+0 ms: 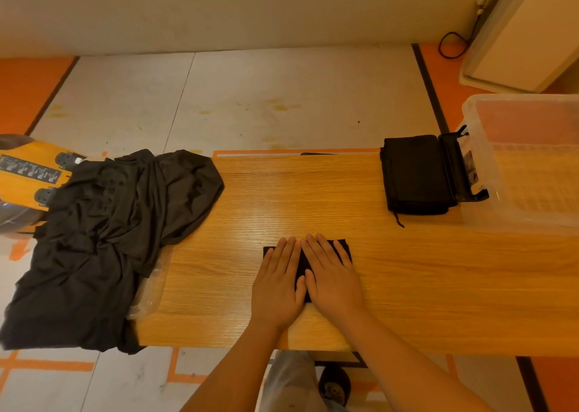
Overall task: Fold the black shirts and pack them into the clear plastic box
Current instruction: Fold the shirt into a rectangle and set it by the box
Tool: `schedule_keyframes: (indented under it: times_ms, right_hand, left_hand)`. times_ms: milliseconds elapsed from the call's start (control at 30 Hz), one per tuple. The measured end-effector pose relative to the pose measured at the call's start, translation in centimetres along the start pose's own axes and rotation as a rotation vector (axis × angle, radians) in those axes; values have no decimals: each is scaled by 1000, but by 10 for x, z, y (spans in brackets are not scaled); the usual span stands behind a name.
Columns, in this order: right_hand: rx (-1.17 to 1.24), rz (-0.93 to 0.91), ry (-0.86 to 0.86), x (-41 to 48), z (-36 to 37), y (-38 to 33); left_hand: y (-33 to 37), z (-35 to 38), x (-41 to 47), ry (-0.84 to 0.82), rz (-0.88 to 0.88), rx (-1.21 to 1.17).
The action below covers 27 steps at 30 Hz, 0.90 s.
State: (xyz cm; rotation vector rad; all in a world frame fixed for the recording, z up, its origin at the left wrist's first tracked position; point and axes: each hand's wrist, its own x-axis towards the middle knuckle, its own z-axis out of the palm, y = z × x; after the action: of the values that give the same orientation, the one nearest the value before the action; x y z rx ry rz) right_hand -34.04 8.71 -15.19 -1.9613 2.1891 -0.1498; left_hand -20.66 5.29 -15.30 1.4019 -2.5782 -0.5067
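A small folded black shirt point(341, 246) lies flat near the front middle of the wooden table point(423, 286). My left hand point(277, 283) and my right hand point(330, 278) press on it side by side, fingers straight, covering most of it. A pile of unfolded black shirts point(106, 230) hangs over the table's left end. A stack of folded black shirts point(413, 175) sits at the back right. The clear plastic box point(526, 211) stands at the right end, just beside that stack, and looks empty inside.
A black latch handle point(460, 167) on the box's side touches the folded stack. A clear plastic lid point(150, 286) pokes out under the unfolded pile. An orange and black device point(28, 173) sits at the far left. My foot point(335, 386) shows below the table's front edge.
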Motion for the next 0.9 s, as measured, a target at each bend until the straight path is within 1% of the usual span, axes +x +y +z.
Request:
schedule_keyframes:
  times_ms: [100, 200, 233, 367, 633, 767, 833, 900]
  right_hand:
    - [9, -17, 6, -1, 0, 3]
    - [-1, -46, 29, -6, 0, 17]
    - [-2, -45, 39, -8, 1, 24]
    - [19, -12, 45, -13, 3, 35]
    - [-16, 12, -12, -12, 0, 36]
    - [59, 94, 97, -39, -13, 32]
    - [54, 77, 129, -58, -17, 27]
    - [18, 6, 119, -71, -17, 19]
  left_hand:
    - [-5, -1, -2, -21, 13, 6]
    - [-21, -6, -6, -33, 74, 41]
    - [-27, -7, -9, -26, 67, 50]
    - [-38, -9, -17, -1, -58, 42]
    - [-36, -13, -17, -59, -74, 47]
    - [-31, -28, -14, -16, -89, -67]
    - [-29, -35, -15, -7, -57, -79]
    - [-31, -39, -14, -57, 16, -50]
